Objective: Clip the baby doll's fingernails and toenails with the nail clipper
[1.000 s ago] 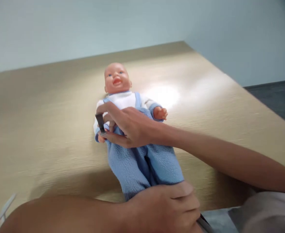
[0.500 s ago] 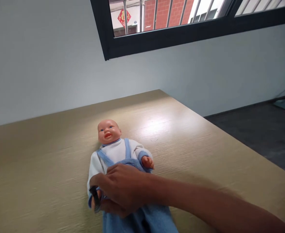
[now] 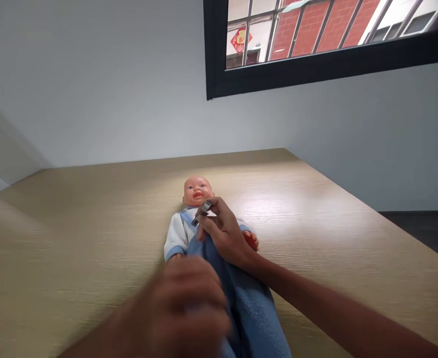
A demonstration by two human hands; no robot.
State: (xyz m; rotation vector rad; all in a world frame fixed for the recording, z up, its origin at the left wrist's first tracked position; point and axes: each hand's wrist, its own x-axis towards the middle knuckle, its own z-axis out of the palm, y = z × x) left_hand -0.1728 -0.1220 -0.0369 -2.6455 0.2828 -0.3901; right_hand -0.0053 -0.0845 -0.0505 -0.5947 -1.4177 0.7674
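Note:
A baby doll (image 3: 176,231) in a white top and blue overalls lies on its back on the wooden table (image 3: 92,238), head toward the wall. Over its chest, my right hand (image 3: 222,226) is closed on a small metal nail clipper (image 3: 203,211), pinched between thumb and fingers and held at a slant. My left hand (image 3: 187,308) is low in front, above the doll's legs. Motion smears it; its fingers look curled, but whether they hold anything cannot be made out. The doll's lower body is partly hidden behind my hands.
Behind the table is a pale wall (image 3: 129,99) with a dark-framed barred window (image 3: 301,64) at upper right. The table's right edge (image 3: 372,204) slants toward me, with dark floor (image 3: 416,228) beyond it.
My right hand has moved up from the doll's waist to its chest with the nail clipper. My left hand has come into view at the bottom. The camera view has turned left.

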